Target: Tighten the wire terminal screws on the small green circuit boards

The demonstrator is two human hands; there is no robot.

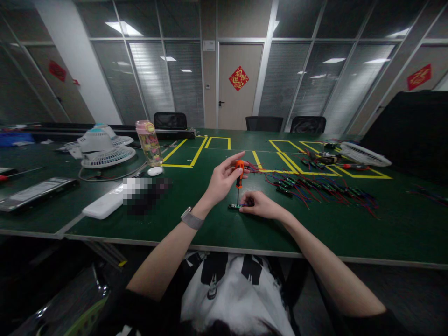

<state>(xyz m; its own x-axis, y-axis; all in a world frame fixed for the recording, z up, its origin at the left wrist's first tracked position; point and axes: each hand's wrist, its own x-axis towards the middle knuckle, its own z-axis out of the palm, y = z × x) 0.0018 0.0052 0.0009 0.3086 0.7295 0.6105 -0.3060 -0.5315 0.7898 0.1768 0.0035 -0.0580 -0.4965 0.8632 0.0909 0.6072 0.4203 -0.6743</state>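
Observation:
My left hand (224,179) is closed round the orange handle of a small screwdriver (239,173), held upright with its tip down on a small green circuit board (235,206) that lies on the green table (196,219). My right hand (261,204) is closed on the right end of that board, pinning it flat against the table. A watch with a grey band sits on my left wrist.
Several more small boards with red and blue wires (315,186) lie in a row to the right. A white fan (103,149), a pink bottle (149,142), a white mouse (154,171) and a white flat box (105,205) stand at the left. Another fan grille (366,154) lies far right. Yellow tape marks the table.

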